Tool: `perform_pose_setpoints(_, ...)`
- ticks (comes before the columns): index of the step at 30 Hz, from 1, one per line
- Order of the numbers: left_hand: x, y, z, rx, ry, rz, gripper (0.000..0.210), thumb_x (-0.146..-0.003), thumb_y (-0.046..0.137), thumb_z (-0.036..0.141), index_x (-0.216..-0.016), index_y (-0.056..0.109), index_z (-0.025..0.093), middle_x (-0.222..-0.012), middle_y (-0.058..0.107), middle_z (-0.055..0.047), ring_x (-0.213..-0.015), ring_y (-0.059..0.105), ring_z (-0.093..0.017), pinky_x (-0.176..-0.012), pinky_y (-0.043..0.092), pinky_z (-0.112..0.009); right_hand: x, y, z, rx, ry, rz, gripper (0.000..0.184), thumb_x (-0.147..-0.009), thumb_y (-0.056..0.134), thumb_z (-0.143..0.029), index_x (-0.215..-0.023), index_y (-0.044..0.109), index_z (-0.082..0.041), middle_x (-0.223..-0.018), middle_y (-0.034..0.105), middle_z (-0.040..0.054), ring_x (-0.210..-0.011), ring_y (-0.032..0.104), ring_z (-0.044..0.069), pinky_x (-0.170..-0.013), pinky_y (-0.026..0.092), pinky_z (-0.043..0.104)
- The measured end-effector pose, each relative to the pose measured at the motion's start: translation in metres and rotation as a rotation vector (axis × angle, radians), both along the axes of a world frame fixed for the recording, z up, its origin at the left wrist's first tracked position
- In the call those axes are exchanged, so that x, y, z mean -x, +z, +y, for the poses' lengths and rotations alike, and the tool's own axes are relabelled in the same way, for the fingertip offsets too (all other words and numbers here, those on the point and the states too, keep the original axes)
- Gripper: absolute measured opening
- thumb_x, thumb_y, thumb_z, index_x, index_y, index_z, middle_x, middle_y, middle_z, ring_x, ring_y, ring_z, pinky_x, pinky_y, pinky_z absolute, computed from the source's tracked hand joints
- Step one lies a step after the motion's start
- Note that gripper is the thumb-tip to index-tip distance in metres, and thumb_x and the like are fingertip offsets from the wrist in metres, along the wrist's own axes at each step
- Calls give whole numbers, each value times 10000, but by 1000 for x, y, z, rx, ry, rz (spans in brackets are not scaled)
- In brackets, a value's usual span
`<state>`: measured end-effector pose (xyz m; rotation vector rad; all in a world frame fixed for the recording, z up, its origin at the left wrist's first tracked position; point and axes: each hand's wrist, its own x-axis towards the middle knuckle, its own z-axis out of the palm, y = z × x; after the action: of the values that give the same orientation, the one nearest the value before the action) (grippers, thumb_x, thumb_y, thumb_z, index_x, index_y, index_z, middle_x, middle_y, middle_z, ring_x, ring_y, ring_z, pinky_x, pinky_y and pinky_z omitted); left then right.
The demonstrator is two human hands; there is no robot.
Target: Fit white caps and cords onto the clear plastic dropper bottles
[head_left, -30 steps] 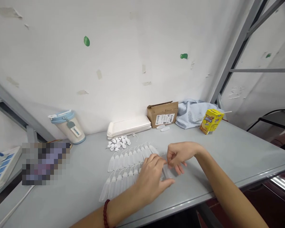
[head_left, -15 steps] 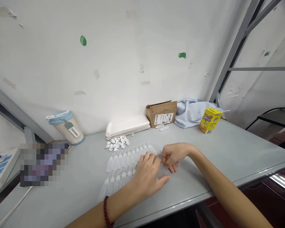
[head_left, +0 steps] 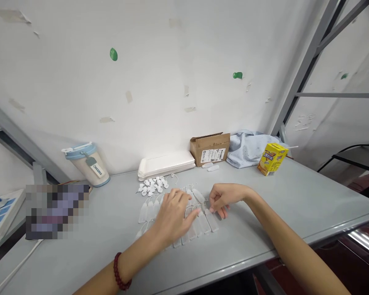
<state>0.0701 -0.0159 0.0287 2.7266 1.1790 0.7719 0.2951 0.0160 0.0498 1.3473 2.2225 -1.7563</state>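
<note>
Two rows of small frosted, translucent plastic pieces with thin white strings lie on the grey table; the end piece of the front row [head_left: 212, 221] is at the right. My left hand [head_left: 172, 213] is over both rows, fingers and thumb apart, hiding the middle pieces. At the rows' right end is my right hand [head_left: 226, 198], its fingers curled and the thumb against the index finger beside the top of that end piece. What these fingertips pinch, if anything, is hidden. Behind the rows lies a cluster of small white caps [head_left: 153, 185].
A stack of white trays [head_left: 167, 163] and an opened cardboard box [head_left: 212, 149] stand along the wall, with two loose frosted pieces [head_left: 213, 168] before the box. Further right are a pale blue cloth [head_left: 244, 149] and a yellow drink carton [head_left: 272, 159]. A tumbler [head_left: 90, 166] stands left.
My left hand has moved left, away from the right hand, uncovering the right-hand pieces of the front row. My right hand has stayed nearly in place. The view has shifted slightly.
</note>
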Motion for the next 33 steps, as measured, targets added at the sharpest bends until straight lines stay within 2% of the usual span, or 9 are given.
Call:
perform_pose_setpoints(2, 9, 0, 16, -21, 72, -12, 143, -853, 503, 277, -905, 574, 165, -919, 645, -87, -940, 534, -268, -756, 436, -415, -2, -2, 3, -135, -125, 98, 261, -733, 617, -380, -681, 594, -126, -592, 643, 21, -507, 578, 105, -503, 426, 216)
perform_pose_setpoints(5, 24, -1, 47, 0, 199, 12, 142, -847, 456, 209, -851, 592, 169, -894, 666, -85, -943, 553, -271, -763, 450, -409, -5, -9, 12, -435, -372, 189, 227, -772, 572, -352, -789, 609, -129, -705, 667, 48, -611, 603, 127, -533, 454, 227)
perform_pose_setpoints(8, 37, -3, 77, 28, 228, 45, 199, -840, 415, 175, -838, 614, 164, -868, 676, -85, -906, 574, -263, -730, 465, -375, -9, -22, 25, -792, -579, 27, 198, -802, 524, -309, -849, 623, -145, -835, 677, 62, -752, 631, 164, -606, 495, 263)
perform_pose_setpoints(10, 43, -5, 93, 32, 218, 66, 232, -832, 402, 160, -842, 633, 156, -856, 679, -86, -895, 583, -258, -732, 468, -362, -13, -32, 35, -898, -655, -52, 185, -781, 539, -233, -927, 617, -151, -985, 660, 88, -886, 615, 203, -727, 496, 332)
perform_pose_setpoints(12, 46, -8, 105, 32, 198, 96, 265, -827, 389, 143, -849, 654, 152, -864, 683, -86, -902, 586, -250, -763, 465, -351, -18, -41, 44, -975, -690, -117, 280, -747, 532, -124, -1017, 600, -149, -1118, 613, 116, -1034, 555, 243, -860, 448, 400)
perform_pose_setpoints(16, 44, -10, 119, 23, 164, 170, 312, -834, 371, 116, -936, 666, 131, -952, 680, -101, -935, 569, -245, -829, 448, -345, -24, -55, 54, -1054, -662, -221, 383, -714, 530, -46, -1086, 590, -118, -1250, 539, 154, -1187, 443, 294, -978, 353, 434)
perform_pose_setpoints(20, 34, -7, 122, 17, 88, 288, 368, -779, 377, 9, -982, 654, 142, -1019, 666, -86, -967, 550, -217, -847, 437, -303, -27, -61, 58, -1069, -617, -295, 317, -718, 553, -65, -1024, 621, -111, -1182, 590, 152, -1130, 500, 289, -958, 377, 394)
perform_pose_setpoints(23, 27, -3, 120, 2, 40, 390, 394, -710, 387, -54, -924, 658, 135, -1009, 657, -98, -965, 534, -234, -828, 436, -325, -30, -63, 59, -1083, -601, -339, 315, -718, 554, -65, -1023, 621, -111, -1144, 610, 140, -1080, 534, 270, -930, 398, 363)
perform_pose_setpoints(33, 32, -2, 122, -18, 23, 513, 379, -699, 388, -67, -893, 655, 120, -1017, 620, -127, -959, 523, -244, -817, 425, -338, -31, -65, 61, -1092, -579, -427, 424, -738, 511, -25, -1150, 558, -113, -1230, 557, 129, -1156, 477, 240, -958, 380, 340)
